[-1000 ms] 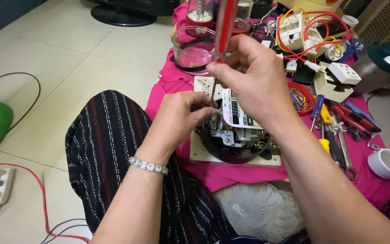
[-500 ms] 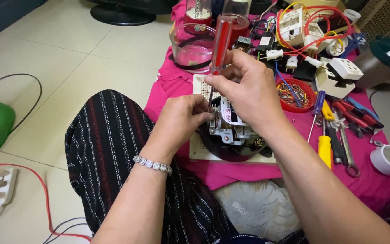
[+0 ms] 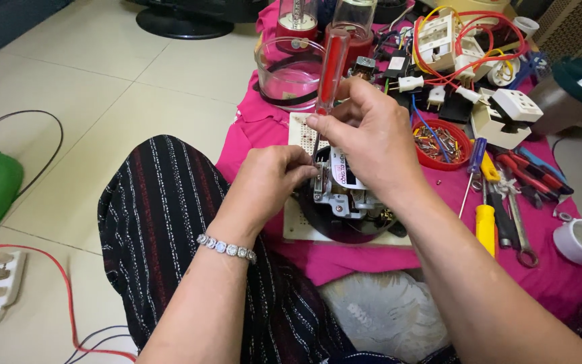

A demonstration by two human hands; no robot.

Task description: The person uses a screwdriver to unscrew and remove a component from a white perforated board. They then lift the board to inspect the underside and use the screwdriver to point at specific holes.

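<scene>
- Since the earlier frames, little has been shifted: the red-handled screwdriver [image 3: 332, 71] is kept upright over the motor assembly [image 3: 346, 195], its tip lowered among the metal parts.
- The right hand [image 3: 372, 138] is closed round the screwdriver handle.
- The left hand [image 3: 271, 178] is pinched against the assembly's left edge, steadying it.
- The assembly is rested on a white board [image 3: 298, 226] upon the pink cloth [image 3: 250, 128], near the lap.
- A screw is judged to be under work.
</scene>
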